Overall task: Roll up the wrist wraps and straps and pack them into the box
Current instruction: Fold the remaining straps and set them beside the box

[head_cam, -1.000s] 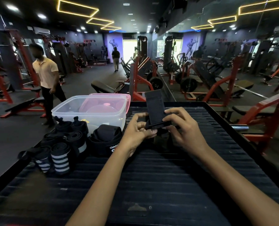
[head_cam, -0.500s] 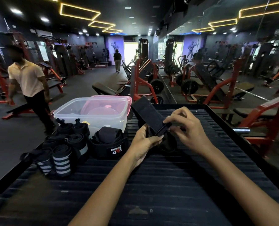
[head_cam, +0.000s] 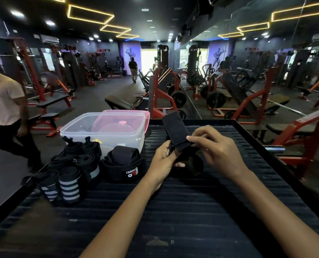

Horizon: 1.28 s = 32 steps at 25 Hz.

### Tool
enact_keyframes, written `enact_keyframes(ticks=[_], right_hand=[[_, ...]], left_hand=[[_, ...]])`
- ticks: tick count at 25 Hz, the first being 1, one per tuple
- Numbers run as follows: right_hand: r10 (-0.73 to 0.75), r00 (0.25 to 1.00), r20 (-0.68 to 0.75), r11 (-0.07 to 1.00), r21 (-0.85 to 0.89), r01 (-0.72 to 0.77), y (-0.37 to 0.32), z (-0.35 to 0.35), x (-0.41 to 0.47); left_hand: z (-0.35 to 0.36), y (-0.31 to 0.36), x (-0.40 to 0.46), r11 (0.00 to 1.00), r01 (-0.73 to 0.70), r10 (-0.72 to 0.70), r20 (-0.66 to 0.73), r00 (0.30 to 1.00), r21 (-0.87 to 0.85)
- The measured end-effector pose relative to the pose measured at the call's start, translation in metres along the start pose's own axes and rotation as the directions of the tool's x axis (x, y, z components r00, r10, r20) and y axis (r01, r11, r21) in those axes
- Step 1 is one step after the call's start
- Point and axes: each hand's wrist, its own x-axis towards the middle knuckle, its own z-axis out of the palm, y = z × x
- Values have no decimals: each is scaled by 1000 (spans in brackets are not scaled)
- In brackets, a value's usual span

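So the black strap (head_cam: 175, 130) is up in both hands over the middle of the desk (head_cam: 192, 211), closer to its far edge. Its flat end sticks up and leans left, while the rest bunches in a dark lump under the hands, seemingly resting on the desk. The left hand (head_cam: 164, 159) has its fingers curled round the lower part, and the right hand (head_cam: 216, 149) pinches the strap's edge between thumb and fingertips, the other fingers bent. At the far left corner sits the clear box (head_cam: 106, 133), open, with a pink lid (head_cam: 127, 116) leaning behind it. Just in front of the box there's a pile of rolled wraps (head_cam: 71, 175), some with white stripes, and a black one with "TRAIN HARD" on it (head_cam: 124, 164) beside them. Gym machines (head_cam: 164, 90) behind, and a person (head_cam: 4, 108) on the floor at left.
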Motion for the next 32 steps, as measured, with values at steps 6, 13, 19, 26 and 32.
enact_keyframes(ticks=[6,13,19,26,32], right_hand=[[494,851,178,355,852,-384,-36,-17,26],[511,811,283,300,826,-477,-24,-29,29],[728,679,95,289,856,-429,-13,-22,30],[841,505,193,199,758,-621,0,4,14],[847,514,132,243,765,-597,-3,4,15]], left_hand=[[-10,0,1,999,49,-49,-88,995,-1],[-20,9,3,932,260,-261,27,965,-254],[-10,11,-3,982,173,-166,101,981,-69],[-1,14,-6,997,63,-68,166,984,38],[-5,15,-5,996,56,-69,179,981,75]])
